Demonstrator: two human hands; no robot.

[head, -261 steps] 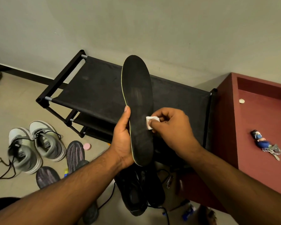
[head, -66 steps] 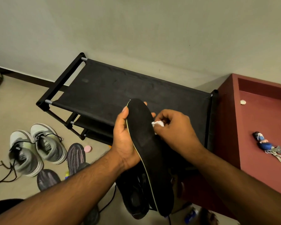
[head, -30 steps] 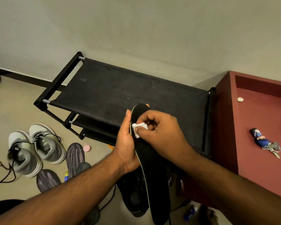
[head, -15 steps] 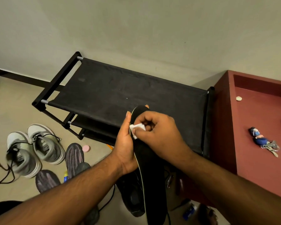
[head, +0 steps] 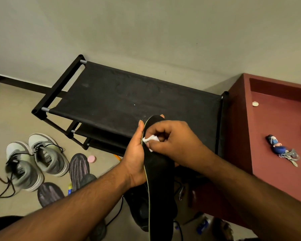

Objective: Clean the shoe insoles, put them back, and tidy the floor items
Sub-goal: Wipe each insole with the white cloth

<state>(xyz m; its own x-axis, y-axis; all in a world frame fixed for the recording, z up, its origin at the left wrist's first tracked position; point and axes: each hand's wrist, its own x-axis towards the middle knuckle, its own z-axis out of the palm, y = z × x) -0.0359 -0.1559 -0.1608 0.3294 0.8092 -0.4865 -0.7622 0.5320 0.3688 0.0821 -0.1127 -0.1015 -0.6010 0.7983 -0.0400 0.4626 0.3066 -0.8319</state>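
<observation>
Left hand (head: 135,159) holds black insole (head: 161,185) (right hand (head: 170,138) pinching wipe (head: 150,140)).

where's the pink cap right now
In the head view the pink cap lies on the floor at left, just in front of the black shoe rack, beside a loose striped insole.

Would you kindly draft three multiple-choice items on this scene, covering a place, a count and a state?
1. Where does the keyring with the blue doll lie?
A. dark red cabinet top
B. black fabric shoe rack
C. floor

2. How many grey-and-white sneakers stand on the floor?
A. one
B. two
C. four

3. What does the right hand hold?
A. nothing
B. a shoelace
C. small white wipe

Answers:
1 A: keyring rests on the cabinet.
2 B: a pair stands left.
3 C: right hand pinches the wipe against the black insole.
</observation>
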